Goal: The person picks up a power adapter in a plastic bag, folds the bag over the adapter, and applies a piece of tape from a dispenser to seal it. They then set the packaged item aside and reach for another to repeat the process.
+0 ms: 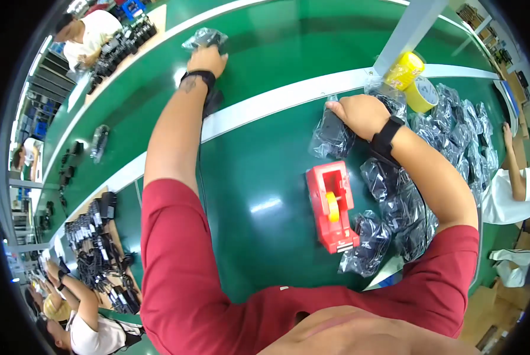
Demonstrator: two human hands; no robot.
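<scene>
My left hand (207,59) is stretched far out over the green conveyor belt (265,47) and rests on a black adapter in a clear plastic bag (204,38). My right hand (359,112) grips another bagged black adapter (330,137) on the near green table surface (259,195). A red tape dispenser (333,207) with a yellow roll stands just below that hand. Both wrists wear black bands.
A heap of bagged black adapters (448,136) lies to the right. Yellow tape rolls (413,80) sit by a white post (407,32). Other people work at the left, top left and right, with piles of black cables (96,248).
</scene>
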